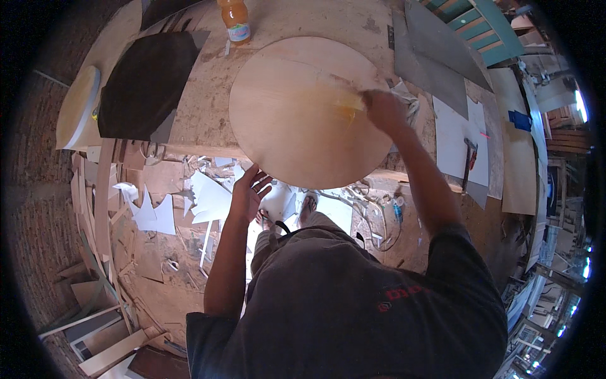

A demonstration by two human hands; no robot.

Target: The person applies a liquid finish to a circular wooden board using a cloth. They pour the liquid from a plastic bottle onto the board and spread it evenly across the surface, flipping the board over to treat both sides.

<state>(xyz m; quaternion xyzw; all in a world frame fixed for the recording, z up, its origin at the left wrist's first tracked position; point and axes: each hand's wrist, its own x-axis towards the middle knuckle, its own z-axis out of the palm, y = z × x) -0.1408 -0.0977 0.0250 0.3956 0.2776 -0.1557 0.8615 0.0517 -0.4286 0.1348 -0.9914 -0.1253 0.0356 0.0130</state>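
At left a dark sheet (148, 85) lies on the workbench (205, 117). A bottle of orange liquid (235, 14) bears a pale-and-blue label. Your left hand (249, 192) is empty, fingers loosely spread, by the near-left rim of the round board (290, 120), which lies on the bench, overhanging its near edge. Your right hand (384, 111) curls beside a yellow smear (349, 106) on it; I cannot tell what it grips. Red lettering (405, 293) marks your dark shirt (353, 322); farther right lies a hammer (470, 158).
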